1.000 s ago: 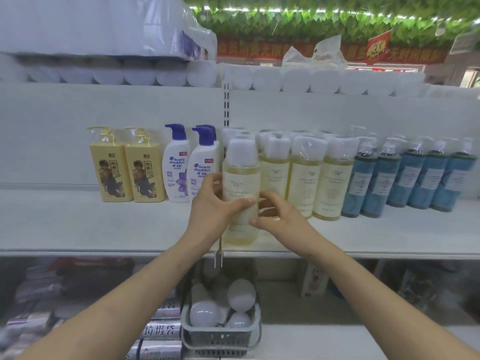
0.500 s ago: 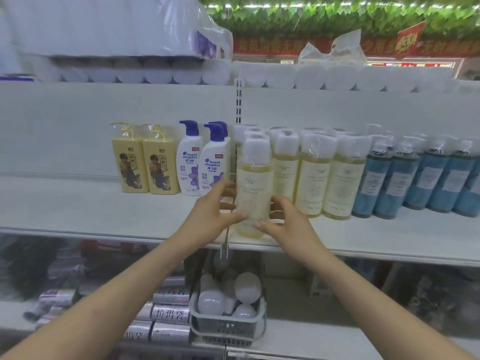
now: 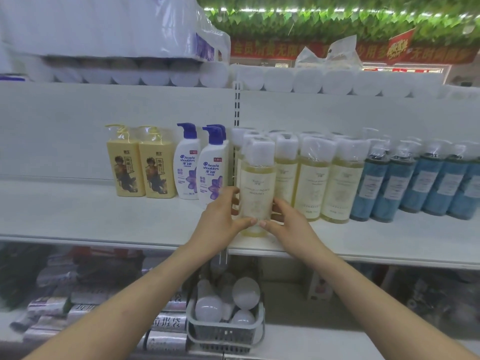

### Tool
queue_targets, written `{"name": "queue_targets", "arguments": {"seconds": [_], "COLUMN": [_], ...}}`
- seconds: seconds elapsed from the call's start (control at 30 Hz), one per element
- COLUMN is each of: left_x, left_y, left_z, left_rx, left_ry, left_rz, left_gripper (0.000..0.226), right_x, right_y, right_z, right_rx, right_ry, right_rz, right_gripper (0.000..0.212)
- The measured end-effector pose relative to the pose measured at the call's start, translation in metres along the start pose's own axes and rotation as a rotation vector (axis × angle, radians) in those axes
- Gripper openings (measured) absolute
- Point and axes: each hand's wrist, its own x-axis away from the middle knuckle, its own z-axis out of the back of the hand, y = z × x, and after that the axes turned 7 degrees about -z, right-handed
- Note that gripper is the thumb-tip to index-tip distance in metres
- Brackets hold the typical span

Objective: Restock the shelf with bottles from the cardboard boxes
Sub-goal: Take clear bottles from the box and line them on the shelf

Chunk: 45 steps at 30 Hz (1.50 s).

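While upright, pale bottle [image 3: 255,188] clasped, both hands' grip [image 3: 258,223] closed

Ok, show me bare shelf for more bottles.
Free: white shelf left of the yellow bottles, and the front strip before the blue bottles. Crowded: pale yellow bottles behind the held bottle.

The bottle [image 3: 255,188] between both hands looks like clear, glossy plastic with a matt cream paper label and a shiny film wrap over its white cap. The shelf [image 3: 78,216] is smooth, matt white, seemingly painted metal. The shampoo bottles [image 3: 187,162] are glossy opaque white plastic with blue pumps. The yellow bottles [image 3: 141,165] sit in crinkly clear film. The blue bottles [image 3: 405,185] are translucent plastic. Below, a grey basket [image 3: 226,333] of slatted plastic holds smooth, matt white bulbs [image 3: 245,292].
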Motion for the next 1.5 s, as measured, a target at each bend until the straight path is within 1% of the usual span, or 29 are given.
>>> {"name": "queue_targets", "arguments": {"seconds": [0.2,0.43,0.53,0.63,0.7,0.83,0.93,1.07,1.17,1.33,1.5], "left_x": [-0.003,-0.004,0.003,0.022,0.041,0.081,0.114,0.171,0.219,0.322,0.408], "left_y": [-0.01,-0.017,-0.016,-0.008,0.002,0.04,0.074,0.107,0.116,0.096,0.045], "left_z": [0.003,0.005,0.001,-0.002,-0.006,-0.015,-0.034,-0.084,-0.131,-0.206,-0.263], "left_rx": [0.005,0.023,-0.004,-0.095,-0.225,-0.451,-0.559,-0.61,-0.584,-0.516,-0.477], "left_ry": [0.006,-0.014,0.005,0.055,0.073,0.035,0.002,-0.077,-0.171,-0.387,-0.659], "left_rz": [-0.008,-0.003,-0.005,0.008,-0.014,-0.148,-0.198,-0.186,-0.12,0.047,0.228], "left_gripper": [0.074,0.068,0.068,0.071,0.071,0.07,0.072,0.076,0.079,0.077,0.084], "right_x": [-0.003,0.0,0.007,0.025,0.042,0.088,0.132,0.193,0.238,0.324,0.401], "right_y": [-0.001,-0.01,-0.009,-0.005,-0.003,-0.001,0.013,0.062,0.115,0.217,0.314], "right_z": [-0.006,-0.012,-0.013,-0.009,-0.003,0.017,0.037,0.055,0.056,0.032,-0.002], "right_rx": [-0.006,0.029,0.1,0.268,0.369,0.518,0.646,0.709,0.735,0.731,0.687], "right_ry": [-0.01,0.0,0.057,0.138,0.148,0.143,0.155,0.132,0.048,-0.154,-0.345], "right_rz": [-0.003,0.005,0.008,0.024,0.058,0.179,0.237,0.248,0.177,-0.041,-0.292], "right_gripper": [0.054,0.055,0.057,0.063,0.063,0.063,0.065,0.068,0.071,0.068,0.065]}}
